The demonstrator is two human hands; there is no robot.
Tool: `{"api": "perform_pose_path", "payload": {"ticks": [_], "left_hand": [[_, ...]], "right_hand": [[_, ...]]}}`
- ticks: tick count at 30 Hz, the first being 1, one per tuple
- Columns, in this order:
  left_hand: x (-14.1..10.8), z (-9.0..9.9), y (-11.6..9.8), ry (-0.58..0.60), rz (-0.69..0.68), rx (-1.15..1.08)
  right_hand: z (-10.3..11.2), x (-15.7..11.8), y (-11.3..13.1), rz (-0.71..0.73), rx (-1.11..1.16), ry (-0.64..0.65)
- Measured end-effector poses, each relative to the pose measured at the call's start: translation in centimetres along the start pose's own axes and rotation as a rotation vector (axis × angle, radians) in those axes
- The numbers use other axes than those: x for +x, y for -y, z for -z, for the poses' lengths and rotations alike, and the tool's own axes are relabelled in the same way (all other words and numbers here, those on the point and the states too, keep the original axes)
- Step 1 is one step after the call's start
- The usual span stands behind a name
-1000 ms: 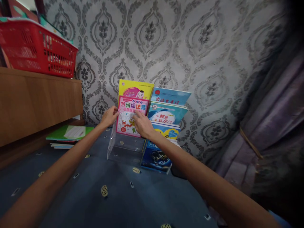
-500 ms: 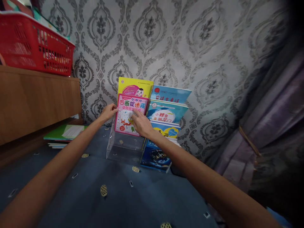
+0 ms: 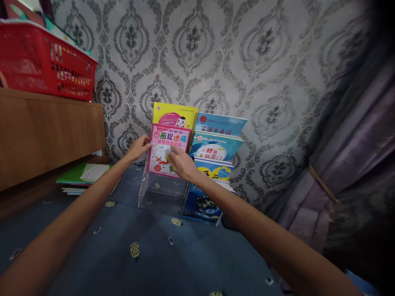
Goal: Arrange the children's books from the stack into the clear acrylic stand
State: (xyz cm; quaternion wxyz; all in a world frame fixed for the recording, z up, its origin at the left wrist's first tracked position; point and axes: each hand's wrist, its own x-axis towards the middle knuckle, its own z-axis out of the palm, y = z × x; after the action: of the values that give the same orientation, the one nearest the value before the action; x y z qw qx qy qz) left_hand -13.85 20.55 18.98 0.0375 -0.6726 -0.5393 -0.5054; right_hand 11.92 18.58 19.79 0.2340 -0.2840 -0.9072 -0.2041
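Note:
A pink picture book (image 3: 169,142) stands in a tier of the clear acrylic rack (image 3: 163,201), in front of a taller yellow book (image 3: 175,110). At its left edge my left hand (image 3: 140,148) is closed, fingertips pinching the side of the cover. My right hand (image 3: 184,164) rests against the lower right of the same cover, its fingers bent a little and touching the front. It hides part of the cover's right side. Below the pink book, the rack's front tiers show bare clear plastic.
Right beside it stand several blue books, among them a teal one (image 3: 216,148) and a dark blue one (image 3: 202,205). A green book (image 3: 74,173) tops a low stack at left. A red basket (image 3: 46,61) sits on a wooden cabinet (image 3: 52,135). A curtain (image 3: 314,197) hangs at right.
The pink book has settled slightly lower and further left in the view, with both hands still at it. The camera view has shifted slightly.

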Motion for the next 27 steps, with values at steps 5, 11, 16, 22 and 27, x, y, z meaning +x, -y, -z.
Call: {"api": "perform_pose_path", "payload": {"ticks": [5, 11, 16, 22, 27], "left_hand": [[-0.1, 0.4, -0.7, 0.003, 0.012, 0.003], [-0.2, 0.4, -1.4, 0.003, -0.006, -0.015], [-0.2, 0.3, -1.6, 0.007, -0.006, -0.024], [-0.2, 0.2, -1.5, -0.004, 0.003, -0.023], [-0.2, 0.2, -1.5, -0.008, 0.004, -0.026]], "right_hand": [[0.1, -0.1, 0.1, -0.003, 0.007, -0.001], [0.1, -0.2, 0.0, 0.008, 0.044, -0.016], [0.4, -0.4, 0.2, 0.014, 0.041, -0.021], [0.7, -0.5, 0.3, 0.009, 0.049, -0.024], [0.5, -0.7, 0.2, 0.019, 0.062, -0.050]]}}
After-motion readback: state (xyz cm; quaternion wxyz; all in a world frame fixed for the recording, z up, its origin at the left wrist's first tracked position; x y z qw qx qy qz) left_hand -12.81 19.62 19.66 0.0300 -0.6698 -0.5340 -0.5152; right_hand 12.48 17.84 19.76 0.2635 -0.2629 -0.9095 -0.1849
